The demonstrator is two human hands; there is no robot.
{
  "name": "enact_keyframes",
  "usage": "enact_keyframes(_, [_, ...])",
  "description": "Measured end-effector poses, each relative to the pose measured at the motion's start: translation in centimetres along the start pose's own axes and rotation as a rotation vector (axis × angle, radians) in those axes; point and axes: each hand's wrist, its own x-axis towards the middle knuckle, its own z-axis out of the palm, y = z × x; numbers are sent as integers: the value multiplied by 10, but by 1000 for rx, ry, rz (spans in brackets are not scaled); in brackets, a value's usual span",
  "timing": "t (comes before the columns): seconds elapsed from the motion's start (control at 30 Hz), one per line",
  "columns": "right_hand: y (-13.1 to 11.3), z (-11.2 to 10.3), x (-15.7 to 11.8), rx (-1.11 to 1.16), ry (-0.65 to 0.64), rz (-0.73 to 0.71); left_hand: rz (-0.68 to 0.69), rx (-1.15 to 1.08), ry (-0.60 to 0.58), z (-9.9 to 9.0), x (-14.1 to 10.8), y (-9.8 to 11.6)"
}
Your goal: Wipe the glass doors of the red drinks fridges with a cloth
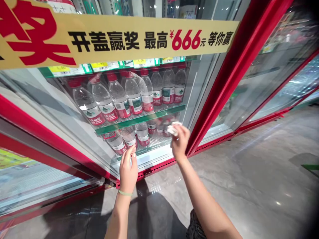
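My right hand (179,142) is closed around a crumpled white tissue (173,128), at the lower right of the glass door (152,151). A faint reflection shows in the glass beside the tissue. My left hand (128,167), with a pale green band (125,193) on its wrist, is raised before the lower left of the glass. Its fingers are loosely stretched out, and nothing shows in them. Whether its fingertips touch the glass, I cannot tell. Behind the glass, red-capped water bottles (133,96) stand in rows on a green-edged shelf (139,119), with more bottles (143,134) below.
A yellow banner (137,35) with red and black lettering crosses the upper glass. Red frame posts (239,73) separate this cooler from neighbouring coolers on both sides. Price tags (102,64) line the shelf above the bottles. Grey, shiny floor (249,179) lies in front, with shadows on it.
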Motion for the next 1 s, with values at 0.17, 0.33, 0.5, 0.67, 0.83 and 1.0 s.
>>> enact_keyframes(0.17, [44,-14,24,12,341,433,-10,22,-17,-3,2,4])
enact_keyframes(0.33, [-20,8,-7,41,130,184,-11,35,11,0,5,4])
enact_keyframes(0.5, [-53,19,-31,77,-185,-185,12,71,38,4,4,3])
enact_keyframes(0.67, [12,-8,-11,-46,-4,23,18,89,0,-3,-1,1])
enact_keyframes(0.83, [39,-14,-21,-142,122,264,-20,79,27,-15,-3,-8])
enact_keyframes(1.0, [-25,14,-85,-50,-195,-104,-39,111,29,-18,-5,-15])
